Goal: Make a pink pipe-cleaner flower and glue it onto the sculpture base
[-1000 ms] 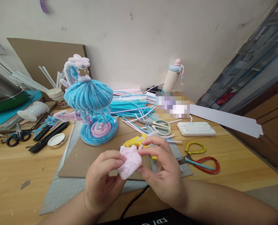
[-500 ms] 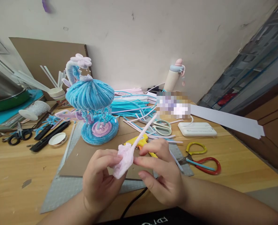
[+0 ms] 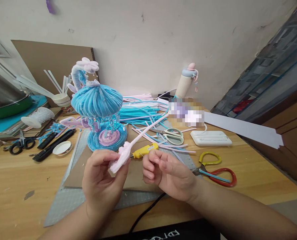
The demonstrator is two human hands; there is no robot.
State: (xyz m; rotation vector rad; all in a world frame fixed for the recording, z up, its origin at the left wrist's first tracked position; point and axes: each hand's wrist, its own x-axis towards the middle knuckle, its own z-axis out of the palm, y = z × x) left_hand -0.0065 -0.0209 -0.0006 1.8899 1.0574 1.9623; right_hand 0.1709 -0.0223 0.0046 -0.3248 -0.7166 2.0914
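Note:
My left hand point(image 3: 102, 178) pinches a pale pink fuzzy pipe-cleaner piece point(image 3: 120, 160) between thumb and fingers. The piece is flat with a scalloped edge, and one long straight stem point(image 3: 148, 128) slants from it up to the right. To its right, apart from it, is my right hand point(image 3: 167, 173), fingers curled and thumb against them; whether something small is in the pinch cannot be seen. Behind the hands lies a yellow glue gun point(image 3: 144, 150), partly covered by my right hand. At the back left stands a blue and pink pipe-cleaner model point(image 3: 97, 101) with a domed top and a round coiled base.
Red-and-yellow-handled scissors point(image 3: 222, 176) and a white power bank point(image 3: 210, 138) lie to the right. Pale green scissors point(image 3: 173, 136) rest among loose pipe cleaners point(image 3: 138, 113). A cutter knife point(image 3: 54, 145), black scissors point(image 3: 22, 143) and a spool point(image 3: 37, 117) lie left. A bottle point(image 3: 185, 83) stands behind.
My right hand has drawn back from the pink piece, its fingers curling in. My left hand has moved slightly left and up with the piece, whose stem now tilts lower.

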